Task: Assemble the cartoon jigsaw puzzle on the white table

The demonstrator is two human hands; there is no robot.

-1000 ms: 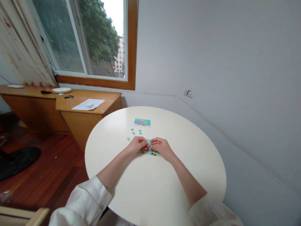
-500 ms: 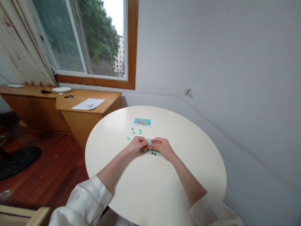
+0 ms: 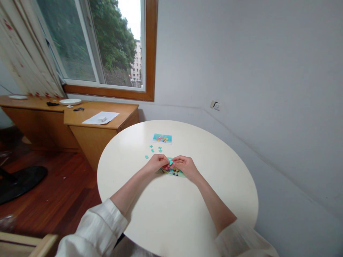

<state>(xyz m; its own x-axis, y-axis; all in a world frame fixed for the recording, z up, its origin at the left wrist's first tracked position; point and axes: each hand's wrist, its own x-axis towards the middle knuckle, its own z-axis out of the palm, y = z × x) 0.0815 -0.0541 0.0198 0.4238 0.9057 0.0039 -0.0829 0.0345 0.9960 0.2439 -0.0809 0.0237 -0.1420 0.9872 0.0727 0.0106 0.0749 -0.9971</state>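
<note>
On the round cream table point(image 3: 166, 214) lies a partly built jigsaw puzzle point(image 3: 174, 172) with a teal and colourful picture. My left hand point(image 3: 156, 162) and my right hand point(image 3: 184, 166) meet over its far edge, fingers curled in a pinch. Between the fingertips sits a small teal puzzle piece point(image 3: 170, 162). Several loose teal pieces point(image 3: 154, 149) lie just beyond my hands. A small picture card point(image 3: 162, 138) of the finished image lies farther back.
A wooden sideboard point(image 3: 99, 132) stands left of the table under the window, with a sheet of paper point(image 3: 100, 117), a white plate point(image 3: 70, 102) and small dark items on it. Grey walls close the right side. A black chair base point(image 3: 18, 182) rests on the wooden floor.
Both hands stay pinched together over the puzzle; the teal piece between the fingertips shows slightly more than a second ago. Nothing else has moved.
</note>
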